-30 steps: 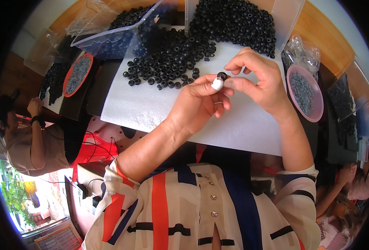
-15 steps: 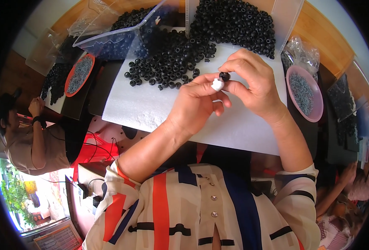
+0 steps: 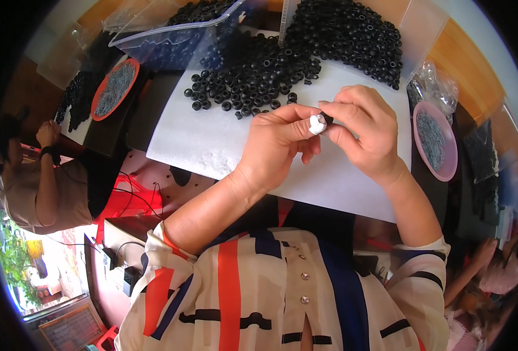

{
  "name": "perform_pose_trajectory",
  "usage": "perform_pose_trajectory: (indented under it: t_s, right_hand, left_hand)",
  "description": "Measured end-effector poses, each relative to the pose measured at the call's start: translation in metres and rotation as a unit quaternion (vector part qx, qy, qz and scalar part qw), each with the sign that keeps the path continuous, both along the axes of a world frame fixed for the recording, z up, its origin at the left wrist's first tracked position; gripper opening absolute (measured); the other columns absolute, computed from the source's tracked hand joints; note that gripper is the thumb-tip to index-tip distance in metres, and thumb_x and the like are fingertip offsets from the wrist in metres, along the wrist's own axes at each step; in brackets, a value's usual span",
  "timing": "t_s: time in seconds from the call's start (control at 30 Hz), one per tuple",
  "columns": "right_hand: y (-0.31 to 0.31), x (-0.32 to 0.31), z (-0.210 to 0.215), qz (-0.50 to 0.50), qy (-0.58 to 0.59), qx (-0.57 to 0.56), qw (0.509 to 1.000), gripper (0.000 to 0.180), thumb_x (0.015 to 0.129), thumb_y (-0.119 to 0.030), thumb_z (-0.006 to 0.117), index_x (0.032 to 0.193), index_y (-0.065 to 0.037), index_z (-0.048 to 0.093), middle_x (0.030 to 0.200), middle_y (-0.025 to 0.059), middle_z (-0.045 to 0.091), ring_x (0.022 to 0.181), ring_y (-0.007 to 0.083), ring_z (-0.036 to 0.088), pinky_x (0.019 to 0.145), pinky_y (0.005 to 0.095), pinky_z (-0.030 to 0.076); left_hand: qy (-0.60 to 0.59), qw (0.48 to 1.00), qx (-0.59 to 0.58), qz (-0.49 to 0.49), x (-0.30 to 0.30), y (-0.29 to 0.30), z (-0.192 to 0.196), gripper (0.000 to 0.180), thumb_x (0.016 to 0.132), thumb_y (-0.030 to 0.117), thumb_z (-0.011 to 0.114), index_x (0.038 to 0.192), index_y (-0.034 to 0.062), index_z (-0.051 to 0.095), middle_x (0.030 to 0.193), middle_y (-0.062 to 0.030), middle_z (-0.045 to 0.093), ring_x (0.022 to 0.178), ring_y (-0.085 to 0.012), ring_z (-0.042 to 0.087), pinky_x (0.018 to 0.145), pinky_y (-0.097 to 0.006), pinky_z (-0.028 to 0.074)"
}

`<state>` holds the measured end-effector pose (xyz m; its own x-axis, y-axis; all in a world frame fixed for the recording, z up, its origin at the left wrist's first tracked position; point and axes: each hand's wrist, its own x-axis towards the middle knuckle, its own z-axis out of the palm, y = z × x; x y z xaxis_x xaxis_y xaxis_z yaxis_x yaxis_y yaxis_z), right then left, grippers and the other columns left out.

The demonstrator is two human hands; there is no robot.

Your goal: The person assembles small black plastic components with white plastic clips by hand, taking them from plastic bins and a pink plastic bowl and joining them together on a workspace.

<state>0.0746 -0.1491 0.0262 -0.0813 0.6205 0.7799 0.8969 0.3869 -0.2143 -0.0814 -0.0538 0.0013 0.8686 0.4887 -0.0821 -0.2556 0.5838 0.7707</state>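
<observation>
A small round black plastic piece (image 3: pixel 327 118) is pinched between my two hands, mostly covered by the fingers. My left hand (image 3: pixel 269 137) grips it from the left with thumb and forefinger, its other fingers curled below. A white wrapping (image 3: pixel 317 124) covers the left thumb's tip. From the right, my right hand (image 3: pixel 367 128) closes its thumb and fingertips on the same piece. Both hands are just above a white foam sheet (image 3: pixel 212 140). Beyond them lies a loose pile of similar round, hollow black pieces (image 3: pixel 235 88).
A clear bin (image 3: pixel 212 35) stands at the far left, and another clear bin (image 3: pixel 425 29) of black pieces lies far right. A pink bowl (image 3: pixel 451 158) of small grey parts is at right; an orange bowl (image 3: pixel 131 88) holds more. A co-worker (image 3: pixel 48 181) sits at left.
My right fingers have closed further over the black piece, so less of it shows. The whole view has shifted slightly, with the pile and bins now further right in the picture.
</observation>
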Motion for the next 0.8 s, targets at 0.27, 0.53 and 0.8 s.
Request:
perform_pose_trajectory:
  t_s: [0.27,0.53,0.8]
  right_hand:
    - [-0.013,-0.006,-0.004,0.036,0.055,-0.139,0.988,0.026,0.064,0.003,0.068,0.089,-0.003,0.066,0.078,0.0069,0.055,0.068,0.0223,0.055,0.06,0.0332,0.044]
    - [0.018,0.012,-0.007,0.001,0.145,-0.236,0.961,0.011,0.078,0.002,0.06,0.088,-0.002,0.064,0.076,0.0088,0.059,0.068,0.0223,0.06,0.062,0.0314,0.048]
    - [0.062,-0.006,-0.019,0.009,-0.019,-0.251,0.968,0.01,0.076,-0.005,0.063,0.085,-0.004,0.067,0.078,0.0069,0.062,0.067,0.0256,0.061,0.059,0.0341,0.047]
  left_hand:
    - [0.106,0.967,0.23,0.011,-0.014,0.0,-0.013,0.008,0.088,0.003,0.062,0.094,-0.003,0.062,0.078,-0.0044,0.059,0.064,-0.0088,0.055,0.053,-0.023,0.043]
    - [0.089,0.95,0.296,-0.043,-0.021,-0.003,-0.024,0.009,0.087,0.0,0.059,0.095,-0.003,0.06,0.085,-0.0033,0.052,0.074,-0.01,0.052,0.064,-0.025,0.043]
    - [0.048,0.923,0.381,-0.006,-0.022,-0.006,-0.028,0.018,0.082,-0.006,0.054,0.098,-0.0023,0.059,0.091,-0.0108,0.055,0.078,-0.0196,0.054,0.072,-0.032,0.045]
